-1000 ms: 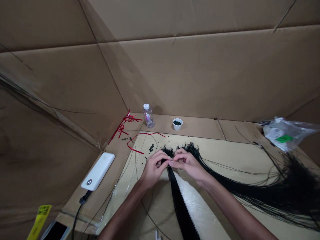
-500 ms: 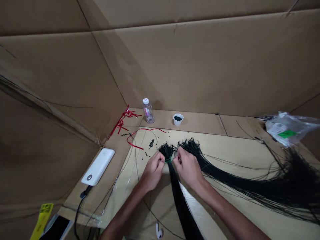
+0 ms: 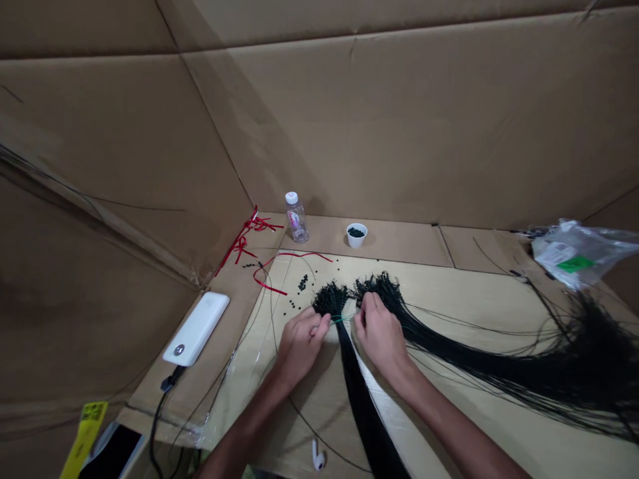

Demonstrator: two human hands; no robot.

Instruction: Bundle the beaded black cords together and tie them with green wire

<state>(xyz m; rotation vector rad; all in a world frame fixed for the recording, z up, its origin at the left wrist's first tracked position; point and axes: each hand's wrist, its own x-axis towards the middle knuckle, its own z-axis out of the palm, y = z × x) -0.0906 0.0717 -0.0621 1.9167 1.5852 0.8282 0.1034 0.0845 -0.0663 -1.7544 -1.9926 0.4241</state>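
Your bundle of thin black cords (image 3: 357,392) runs straight toward you from a bristly tuft (image 3: 329,299), cinched just below it by a green tie (image 3: 339,319). A second, looser cord bundle (image 3: 479,346) sweeps off rightward from its own spiky tuft (image 3: 377,287).

One head-worn camera, looking forward and down, close above a pale cardboard sheet (image 3: 479,306), tan cardboard walls (image 3: 399,126) rising beyond it, no second view
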